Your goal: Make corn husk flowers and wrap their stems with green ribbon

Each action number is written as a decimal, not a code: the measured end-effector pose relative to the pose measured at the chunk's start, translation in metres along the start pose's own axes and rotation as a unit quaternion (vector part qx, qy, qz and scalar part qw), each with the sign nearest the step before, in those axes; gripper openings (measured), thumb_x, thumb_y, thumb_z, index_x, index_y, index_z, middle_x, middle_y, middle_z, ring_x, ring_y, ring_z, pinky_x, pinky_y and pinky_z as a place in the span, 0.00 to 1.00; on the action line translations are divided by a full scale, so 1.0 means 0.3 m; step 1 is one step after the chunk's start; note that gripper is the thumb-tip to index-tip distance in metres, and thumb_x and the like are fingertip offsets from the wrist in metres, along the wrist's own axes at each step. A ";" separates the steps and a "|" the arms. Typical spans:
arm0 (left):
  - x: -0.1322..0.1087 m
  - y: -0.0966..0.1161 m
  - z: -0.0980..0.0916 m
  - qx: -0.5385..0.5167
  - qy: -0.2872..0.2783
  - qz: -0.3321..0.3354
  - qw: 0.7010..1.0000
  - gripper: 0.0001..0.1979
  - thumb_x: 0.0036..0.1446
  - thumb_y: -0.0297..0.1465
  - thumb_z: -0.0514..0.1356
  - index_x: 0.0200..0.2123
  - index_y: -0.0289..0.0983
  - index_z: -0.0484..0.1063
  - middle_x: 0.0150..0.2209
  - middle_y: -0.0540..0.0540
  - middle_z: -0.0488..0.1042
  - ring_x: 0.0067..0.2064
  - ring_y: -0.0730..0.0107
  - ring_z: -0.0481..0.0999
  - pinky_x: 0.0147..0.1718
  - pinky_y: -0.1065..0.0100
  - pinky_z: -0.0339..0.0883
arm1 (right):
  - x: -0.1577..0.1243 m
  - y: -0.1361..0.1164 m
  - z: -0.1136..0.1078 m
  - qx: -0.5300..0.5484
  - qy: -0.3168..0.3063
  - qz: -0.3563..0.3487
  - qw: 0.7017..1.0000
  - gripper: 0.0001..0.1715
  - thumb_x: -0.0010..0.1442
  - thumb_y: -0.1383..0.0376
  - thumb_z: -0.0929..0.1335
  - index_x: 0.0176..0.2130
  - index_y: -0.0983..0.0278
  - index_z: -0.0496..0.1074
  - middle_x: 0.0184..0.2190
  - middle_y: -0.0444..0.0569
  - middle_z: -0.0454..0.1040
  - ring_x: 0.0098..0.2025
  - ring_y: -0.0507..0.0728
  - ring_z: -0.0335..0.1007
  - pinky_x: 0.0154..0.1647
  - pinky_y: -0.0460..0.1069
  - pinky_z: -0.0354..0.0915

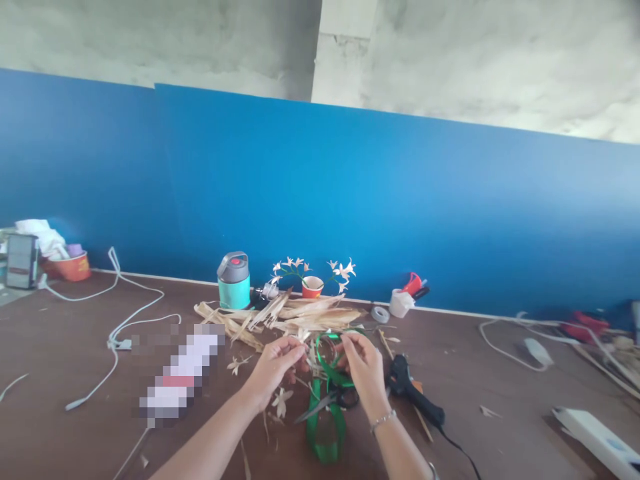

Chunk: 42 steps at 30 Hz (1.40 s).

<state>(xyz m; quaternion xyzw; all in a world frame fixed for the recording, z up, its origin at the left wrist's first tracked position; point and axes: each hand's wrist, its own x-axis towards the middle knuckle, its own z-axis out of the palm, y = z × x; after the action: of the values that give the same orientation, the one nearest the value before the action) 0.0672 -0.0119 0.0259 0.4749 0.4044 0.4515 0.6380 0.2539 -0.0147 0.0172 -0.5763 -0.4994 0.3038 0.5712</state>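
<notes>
My left hand (283, 363) is closed in a pinch above the table; what lies between its fingertips is too small to make out. Opposite it, my right hand (363, 363) pinches a shiny green ribbon (326, 437), which loops between the hands and trails down onto the tabletop. Under the ribbon and beside my right wrist lies a pair of scissors (320, 405) with dark handles. A pale husk flower (283, 402) rests below my left hand, and another flower (237, 365) lies to its left. Dry corn husks (320, 312) are piled just beyond both hands.
A black glue gun (417, 393) with a cord lies right of my right hand. Behind the husks stand a teal flask (234, 283) and a paper cup (313, 287) with flower stems. A tape roll (380, 315), white cup (400, 303) and white cables (135, 308) surround the work area.
</notes>
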 end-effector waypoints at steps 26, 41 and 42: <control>0.009 -0.010 -0.006 0.032 -0.018 0.006 0.999 0.16 0.42 0.42 0.65 0.27 0.34 0.70 0.22 0.52 0.71 0.19 0.78 0.70 0.16 0.78 0.57 | -0.038 0.024 0.052 -0.291 -0.054 -0.209 0.932 0.05 0.50 0.70 0.66 0.29 0.63 0.71 0.30 0.49 0.71 0.37 0.57 0.66 0.40 0.51 0.58; 0.003 -0.029 0.002 0.047 -0.092 -0.009 0.995 0.17 0.44 0.43 0.64 0.26 0.34 0.69 0.21 0.52 0.71 0.16 0.79 0.66 0.16 0.76 0.53 | -0.079 -0.046 0.085 0.227 -0.223 0.068 0.946 0.15 0.44 0.58 0.73 0.28 0.66 0.73 0.23 0.43 0.70 0.26 0.51 0.65 0.31 0.47 0.60; 0.002 -0.030 0.002 0.047 -0.098 -0.008 0.994 0.17 0.45 0.43 0.64 0.25 0.34 0.69 0.21 0.52 0.71 0.16 0.79 0.66 0.16 0.76 0.53 | -0.081 -0.048 0.085 0.240 -0.226 0.072 0.941 0.14 0.44 0.58 0.74 0.28 0.66 0.73 0.23 0.43 0.70 0.26 0.51 0.65 0.30 0.47 0.60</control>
<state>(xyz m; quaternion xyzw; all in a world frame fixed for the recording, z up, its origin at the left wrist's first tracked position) 0.0697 -0.0127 0.0173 0.5430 0.3640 0.3786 0.6553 0.2194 -0.0301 0.0215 -0.3724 -0.4848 0.5774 0.5412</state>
